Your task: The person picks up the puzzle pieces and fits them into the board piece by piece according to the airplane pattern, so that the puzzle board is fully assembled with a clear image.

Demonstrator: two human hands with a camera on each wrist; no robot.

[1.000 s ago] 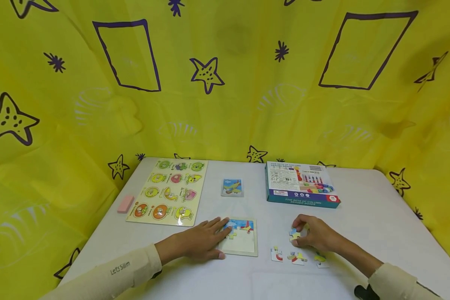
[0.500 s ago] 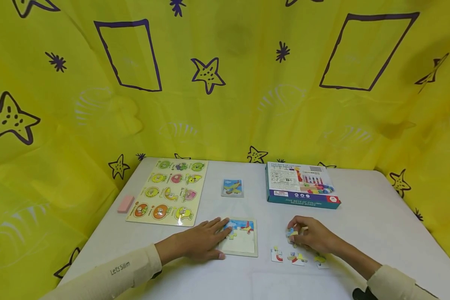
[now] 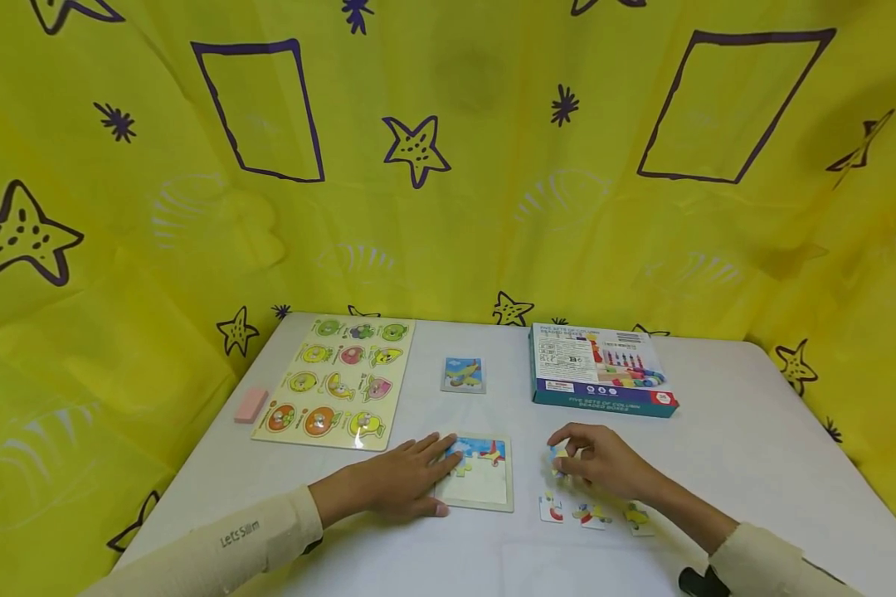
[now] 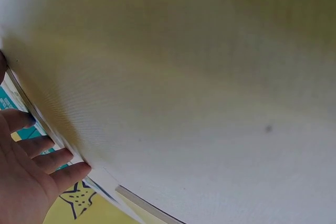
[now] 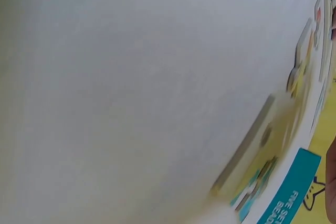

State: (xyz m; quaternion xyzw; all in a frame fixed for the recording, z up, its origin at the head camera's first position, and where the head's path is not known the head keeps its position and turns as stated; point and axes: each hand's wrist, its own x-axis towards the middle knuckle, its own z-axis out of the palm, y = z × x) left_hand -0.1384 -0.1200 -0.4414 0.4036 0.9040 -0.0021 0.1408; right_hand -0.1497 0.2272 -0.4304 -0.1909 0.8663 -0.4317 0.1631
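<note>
A small wooden jigsaw tray [image 3: 487,491] lies on the white table, its top row filled with blue-sky pieces and part of a red and yellow plane. My left hand [image 3: 409,479] rests flat across its left side, fingers spread; the left wrist view shows those fingers [image 4: 58,161] extended along the tray edge. To the right of the tray, my right hand [image 3: 605,461] pinches a blue and yellow puzzle piece [image 3: 556,458] between thumb and fingers, above the table. Three loose pieces lie below it: one red and white [image 3: 551,508], one red and yellow [image 3: 591,515], one yellow-green [image 3: 637,518].
Behind the tray lies a small plane picture card [image 3: 463,375]. A fruit peg board [image 3: 379,385] and a pink block [image 3: 250,405] are at the left. A boxed bead set [image 3: 605,396] lies at the back right. A yellow patterned curtain [image 3: 478,240] hangs behind the table.
My right hand has moved left toward the tray with the pinched puzzle piece, which has turned in the fingers. My left hand has stayed in place on the tray.
</note>
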